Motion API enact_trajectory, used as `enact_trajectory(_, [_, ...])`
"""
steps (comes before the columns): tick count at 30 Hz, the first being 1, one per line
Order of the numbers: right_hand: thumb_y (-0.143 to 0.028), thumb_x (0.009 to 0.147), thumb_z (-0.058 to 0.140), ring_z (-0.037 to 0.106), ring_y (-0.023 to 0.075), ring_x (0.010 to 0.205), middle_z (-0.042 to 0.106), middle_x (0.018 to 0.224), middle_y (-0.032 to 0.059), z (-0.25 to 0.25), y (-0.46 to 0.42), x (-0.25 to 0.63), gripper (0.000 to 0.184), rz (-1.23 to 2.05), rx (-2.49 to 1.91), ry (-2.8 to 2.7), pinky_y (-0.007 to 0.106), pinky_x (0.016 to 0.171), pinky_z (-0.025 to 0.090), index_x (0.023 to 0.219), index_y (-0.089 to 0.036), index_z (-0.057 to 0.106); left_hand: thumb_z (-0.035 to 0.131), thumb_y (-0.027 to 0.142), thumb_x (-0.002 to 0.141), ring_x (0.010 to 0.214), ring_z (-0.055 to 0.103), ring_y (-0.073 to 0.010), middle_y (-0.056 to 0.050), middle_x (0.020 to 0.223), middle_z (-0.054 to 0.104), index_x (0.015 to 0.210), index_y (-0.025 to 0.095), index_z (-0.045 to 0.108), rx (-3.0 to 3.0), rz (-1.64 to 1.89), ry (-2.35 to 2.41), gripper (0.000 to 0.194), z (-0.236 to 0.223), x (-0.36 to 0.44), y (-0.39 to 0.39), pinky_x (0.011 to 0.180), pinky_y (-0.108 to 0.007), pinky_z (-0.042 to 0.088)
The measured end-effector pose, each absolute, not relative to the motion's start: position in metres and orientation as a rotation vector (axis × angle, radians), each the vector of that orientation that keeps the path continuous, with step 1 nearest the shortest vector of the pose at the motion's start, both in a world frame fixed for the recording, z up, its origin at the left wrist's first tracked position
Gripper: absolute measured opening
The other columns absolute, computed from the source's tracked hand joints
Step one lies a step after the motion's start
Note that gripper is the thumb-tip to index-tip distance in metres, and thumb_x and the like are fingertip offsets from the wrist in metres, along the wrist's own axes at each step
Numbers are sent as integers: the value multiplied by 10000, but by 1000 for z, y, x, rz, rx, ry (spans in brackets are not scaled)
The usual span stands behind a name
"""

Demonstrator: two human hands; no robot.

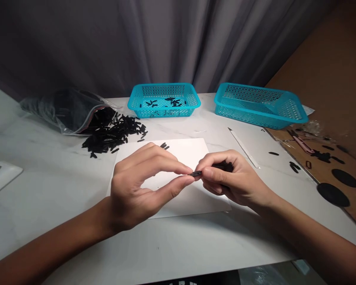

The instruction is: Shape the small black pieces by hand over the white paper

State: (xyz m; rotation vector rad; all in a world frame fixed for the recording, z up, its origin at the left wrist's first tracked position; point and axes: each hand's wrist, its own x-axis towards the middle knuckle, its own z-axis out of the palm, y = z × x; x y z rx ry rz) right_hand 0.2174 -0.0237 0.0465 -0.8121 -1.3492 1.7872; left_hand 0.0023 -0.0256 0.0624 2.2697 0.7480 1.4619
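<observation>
Between the fingertips of both hands is a small, narrow black piece (196,173), held level above a white sheet of paper (166,198). My left hand (145,178) pinches its left end with thumb and forefinger. The right end sits in the thumb and forefinger of my right hand (228,174). More dark pieces (225,165) show within the curl of my right hand, partly hidden by the fingers. A few similar black pieces (164,146) lie near the top of the paper. What exact kind of part they are I cannot tell.
A clear zip bag (74,113) spills a heap of black pieces (112,132) at left. One blue basket (163,113) holds some pieces; another blue basket (255,116) stands right. A white strip with a dark tip (243,147), black discs (333,194) and a pink-handled tool (303,145) lie right.
</observation>
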Motion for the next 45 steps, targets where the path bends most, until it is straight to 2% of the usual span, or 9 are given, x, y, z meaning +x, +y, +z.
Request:
enact_trajectory(16, [-334,873,723,353,74,447,455,503,-30,49,-27,219,172,1746,-768,-1375,231,417,234,840,-180,791,770,138,818,696,654,-139,7,798,750,916,210,680,2309,1494,684,151,64,1,-25,625,-315,531])
enact_trajectory(22, [-377,852,735,359,78,444,453,509,-26,49,-27,219,227,1690,-822,-1404,223,400,255,861,-156,788,770,164,820,691,658,-151,11,787,749,908,232,689,2296,1496,718,138,63,2,-25,617,-321,539])
enact_trajectory(31, [-337,847,748,349,68,444,453,508,-30,46,-26,219,176,1711,-800,-1373,215,398,230,837,-165,782,777,124,804,691,660,-141,9,781,750,905,206,696,2332,1485,721,153,64,1,-25,629,-315,529])
enact_trajectory(39, [-318,814,786,355,65,449,465,510,-35,48,-26,216,142,1624,-866,-1357,214,404,229,848,-179,787,741,65,806,799,703,-163,1,846,768,892,221,701,2467,1443,679,182,70,-3,-25,694,-317,563])
enact_trajectory(45, [-232,813,787,462,78,490,660,636,10,52,-30,213,32,1351,-886,-1465,219,412,311,836,-229,810,734,38,794,797,694,-157,-14,868,767,875,206,705,2480,1414,659,189,71,-4,-24,685,-308,560])
